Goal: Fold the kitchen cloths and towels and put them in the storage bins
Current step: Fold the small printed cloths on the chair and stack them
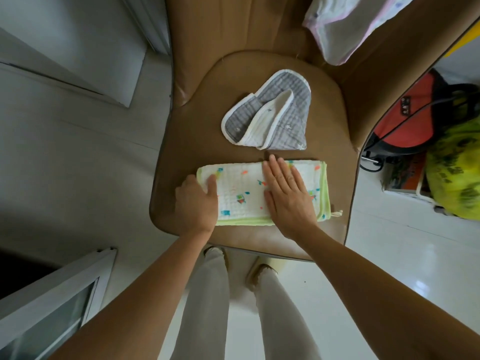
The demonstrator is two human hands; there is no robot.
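Printed cloth (244,193) lying folded on chair seat (181,141), near front edge. Left hand (196,203) pinching its left end with closed fingers; right hand (287,196) pressing flat, fingers open. Risk: layers sliding and fold going crooked if pressed unevenly.

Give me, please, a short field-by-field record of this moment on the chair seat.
surface: brown chair seat
cloth in work: white printed cloth with green edging, folded into a long strip, lying flat
left hand: gripping the strip's left end
right hand: open, palm pressed flat on the strip
waiting cloth: grey cloth with white trim, loosely bunched, farther back on the seat, apart from the strip
other cloth: pink-edged white cloth draped over the chair's back corner
storage bins: none clearly in view
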